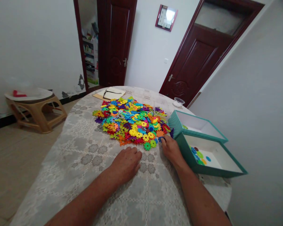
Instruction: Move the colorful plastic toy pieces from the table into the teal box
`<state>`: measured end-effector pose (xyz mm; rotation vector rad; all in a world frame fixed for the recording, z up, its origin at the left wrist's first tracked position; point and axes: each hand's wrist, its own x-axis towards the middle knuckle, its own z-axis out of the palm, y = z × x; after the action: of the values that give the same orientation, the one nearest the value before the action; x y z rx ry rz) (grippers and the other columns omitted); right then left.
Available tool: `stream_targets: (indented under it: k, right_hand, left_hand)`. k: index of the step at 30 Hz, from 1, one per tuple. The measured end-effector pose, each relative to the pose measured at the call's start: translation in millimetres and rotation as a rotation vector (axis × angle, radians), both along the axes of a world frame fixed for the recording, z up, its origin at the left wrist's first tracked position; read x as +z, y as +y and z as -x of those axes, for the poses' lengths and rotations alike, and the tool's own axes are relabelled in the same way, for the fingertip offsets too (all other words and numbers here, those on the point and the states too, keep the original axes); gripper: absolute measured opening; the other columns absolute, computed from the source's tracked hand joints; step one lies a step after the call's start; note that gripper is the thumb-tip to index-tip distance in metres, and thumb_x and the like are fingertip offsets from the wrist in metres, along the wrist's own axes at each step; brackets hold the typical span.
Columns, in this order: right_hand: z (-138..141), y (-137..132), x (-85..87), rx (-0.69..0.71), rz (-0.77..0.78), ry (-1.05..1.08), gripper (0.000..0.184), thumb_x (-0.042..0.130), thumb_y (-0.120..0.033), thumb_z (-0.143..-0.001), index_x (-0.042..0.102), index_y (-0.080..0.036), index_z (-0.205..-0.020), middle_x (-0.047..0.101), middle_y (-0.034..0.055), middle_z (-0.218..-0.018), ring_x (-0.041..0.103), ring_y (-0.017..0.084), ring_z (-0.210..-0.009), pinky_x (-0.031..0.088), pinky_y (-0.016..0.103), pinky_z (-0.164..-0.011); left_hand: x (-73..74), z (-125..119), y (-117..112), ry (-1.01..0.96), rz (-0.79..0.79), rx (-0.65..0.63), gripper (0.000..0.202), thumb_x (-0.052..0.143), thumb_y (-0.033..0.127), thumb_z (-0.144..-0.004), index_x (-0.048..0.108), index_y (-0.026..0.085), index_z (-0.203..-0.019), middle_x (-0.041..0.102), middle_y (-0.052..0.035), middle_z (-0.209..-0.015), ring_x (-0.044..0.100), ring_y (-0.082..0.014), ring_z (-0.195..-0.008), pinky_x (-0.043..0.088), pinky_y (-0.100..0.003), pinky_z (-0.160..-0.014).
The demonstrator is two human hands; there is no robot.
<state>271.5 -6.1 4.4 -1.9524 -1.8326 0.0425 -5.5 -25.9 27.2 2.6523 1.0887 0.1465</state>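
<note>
A broad heap of colourful plastic snowflake discs [132,121], notched round the edge, lies on the table. My right hand [171,150] is at its near right edge, thumb and fingers pinched on a dark blue snowflake disc [161,139]. Close by lie an orange disc [159,133] and a light green disc [153,143]. Nearer to me, my left hand [127,161] rests on the tablecloth with curled fingers, apart from the heap. Its palm side is hidden, so anything inside it cannot be made out. A green disc [147,146] lies just beyond it.
Two teal boxes, a far one [198,124] and a near one [217,153], stand at the right with several discs inside. A clear plastic cup [179,101] is behind them. Glasses [112,92] lie on paper at the back. A stool [41,114] stands left.
</note>
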Motion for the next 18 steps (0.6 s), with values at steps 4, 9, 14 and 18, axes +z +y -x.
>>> stream_targets:
  k: [4, 9, 14, 18]
  right_hand:
    - [11.1, -7.0, 2.8, 0.150, -0.009, 0.192, 0.022, 0.051, -0.037, -0.099, 0.063, -0.021, -0.089, 0.068, 0.0035, -0.088, 0.060, 0.019, -0.083, 0.040, 0.028, -0.073]
    - [23.0, -8.9, 1.9, 0.223, 0.033, 0.215, 0.012, 0.059, -0.032, -0.093, 0.062, -0.021, -0.089, 0.064, 0.0015, -0.085, 0.057, 0.019, -0.082, 0.040, 0.028, -0.073]
    - [22.4, -9.9, 0.0, 0.165, 0.052, 0.289, 0.011, 0.062, -0.031, -0.088, 0.062, -0.021, -0.093, 0.061, -0.0019, -0.080, 0.054, 0.018, -0.074, 0.038, 0.027, -0.068]
    - [24.0, -12.4, -3.0, 0.191, 0.059, 0.510, 0.045, 0.061, -0.032, -0.088, 0.059, -0.021, -0.131, 0.064, -0.0016, -0.089, 0.057, 0.017, -0.076, 0.044, 0.027, -0.069]
  left_hand:
    - [0.2, -0.2, -0.3, 0.002, 0.006, -0.003, 0.013, 0.058, 0.027, -0.094, 0.062, 0.021, -0.105, 0.066, -0.0103, -0.115, 0.059, -0.0269, -0.107, 0.049, -0.040, -0.092]
    - [0.6, -0.3, -0.4, 0.000, 0.009, 0.001, 0.013, 0.059, 0.027, -0.094, 0.062, 0.020, -0.105, 0.066, -0.0111, -0.115, 0.059, -0.0282, -0.108, 0.049, -0.042, -0.092]
    - [-1.8, 0.0, -0.3, -0.019, 0.015, 0.005, 0.013, 0.060, 0.027, -0.094, 0.062, 0.021, -0.105, 0.065, -0.0107, -0.116, 0.059, -0.0273, -0.109, 0.048, -0.041, -0.094]
    - [-4.6, -0.3, -0.4, -0.022, 0.000, 0.006, 0.014, 0.060, 0.028, -0.093, 0.063, 0.021, -0.105, 0.065, -0.0111, -0.116, 0.059, -0.0280, -0.109, 0.049, -0.041, -0.092]
